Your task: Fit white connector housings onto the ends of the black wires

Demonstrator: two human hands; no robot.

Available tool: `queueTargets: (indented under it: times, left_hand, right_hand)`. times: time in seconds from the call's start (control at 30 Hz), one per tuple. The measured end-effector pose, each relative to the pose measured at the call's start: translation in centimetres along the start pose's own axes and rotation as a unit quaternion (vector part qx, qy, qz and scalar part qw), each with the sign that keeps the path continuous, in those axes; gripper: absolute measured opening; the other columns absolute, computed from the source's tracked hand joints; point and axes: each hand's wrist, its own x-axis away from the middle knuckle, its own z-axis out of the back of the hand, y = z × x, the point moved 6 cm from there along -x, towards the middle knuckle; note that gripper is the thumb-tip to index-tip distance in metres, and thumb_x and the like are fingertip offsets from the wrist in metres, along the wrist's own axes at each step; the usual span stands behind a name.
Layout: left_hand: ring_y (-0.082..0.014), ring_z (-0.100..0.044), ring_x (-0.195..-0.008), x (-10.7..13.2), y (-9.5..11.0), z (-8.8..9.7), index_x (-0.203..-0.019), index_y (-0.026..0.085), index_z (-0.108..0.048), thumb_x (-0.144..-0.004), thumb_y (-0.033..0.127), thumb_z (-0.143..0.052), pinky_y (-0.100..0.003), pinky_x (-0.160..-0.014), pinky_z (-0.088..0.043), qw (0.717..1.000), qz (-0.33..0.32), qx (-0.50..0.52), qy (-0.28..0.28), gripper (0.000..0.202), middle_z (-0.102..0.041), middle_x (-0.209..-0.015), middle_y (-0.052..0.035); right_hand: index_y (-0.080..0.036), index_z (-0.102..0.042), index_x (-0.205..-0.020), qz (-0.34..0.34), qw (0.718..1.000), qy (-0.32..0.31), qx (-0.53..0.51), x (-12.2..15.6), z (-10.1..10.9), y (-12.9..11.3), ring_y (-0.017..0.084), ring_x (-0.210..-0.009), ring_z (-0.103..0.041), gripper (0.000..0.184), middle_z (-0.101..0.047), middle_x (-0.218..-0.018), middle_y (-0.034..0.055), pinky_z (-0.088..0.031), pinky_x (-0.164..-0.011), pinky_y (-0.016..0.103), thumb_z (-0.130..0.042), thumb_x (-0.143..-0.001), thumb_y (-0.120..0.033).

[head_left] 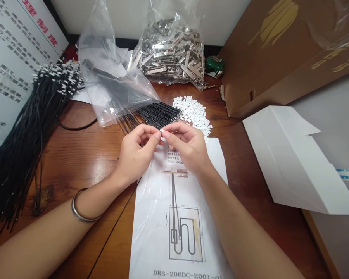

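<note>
My left hand [137, 153] is closed in a pinch at the end of a thin black wire [113, 232], which runs down beneath it across the table to the lower edge of view. Thumb and forefinger of my right hand [189, 146] pinch a small white connector housing [162, 130]. The fingertips of both hands meet, so how far the wire sits in the housing is hidden. Just beyond them lies a pile of white housings [193, 112], beside a bundle of black wires [159, 112] partly covered by a clear plastic bag [116, 91].
A printed drawing sheet [151, 232] lies under my hands. At left hangs a thick bundle of black wires with white ends [26, 143]. At the back stand a bag of metal strips [171, 54] and a green tape measure [214, 66]. A brown box [267, 58] and white folded card [296, 162] occupy the right.
</note>
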Motion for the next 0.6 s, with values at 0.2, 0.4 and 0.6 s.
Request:
queueTargets:
  times: [0.2,0.4,0.6]
  left_hand:
    - [-0.0111,-0.066,-0.063,-0.1,0.0,-0.1,-0.094,0.017,-0.064,-0.088,0.028,-0.067,-0.022,-0.058,-0.05,1.0,0.015,-0.004,-0.001,0.012,-0.072,-0.071,-0.0005]
    - [-0.0134,-0.069,-0.065,0.6,0.6,-0.4,-0.105,0.019,-0.064,-0.089,0.029,-0.068,-0.026,-0.06,-0.051,0.997,-0.03,-0.071,-0.024,0.02,-0.074,-0.071,-0.0004]
    - [-0.0149,-0.072,-0.07,1.3,1.7,-1.1,-0.098,0.018,-0.069,-0.089,0.025,-0.066,-0.025,-0.059,-0.054,0.988,-0.09,-0.091,-0.092,0.012,-0.077,-0.079,-0.0038]
  right_hand:
    - [-0.019,-0.073,-0.076,-0.023,0.998,0.032,-0.055,-0.4,0.4,0.2,0.005,-0.048,-0.047,0.015,-0.066,-0.068,-0.0019,-0.037,-0.046,0.023,-0.077,-0.071,-0.032]
    - [-0.022,-0.068,-0.081,-0.037,0.963,0.157,-0.215,-0.8,2.6,0.7,0.002,-0.045,-0.041,0.017,-0.061,-0.074,-0.0048,-0.034,-0.044,0.021,-0.078,-0.073,-0.032]
    - [-0.023,-0.063,-0.087,-0.017,0.943,0.208,-0.26,-1.0,3.4,0.9,0.003,-0.043,-0.033,0.016,-0.05,-0.065,-0.0079,-0.028,-0.042,0.021,-0.073,-0.08,-0.032]
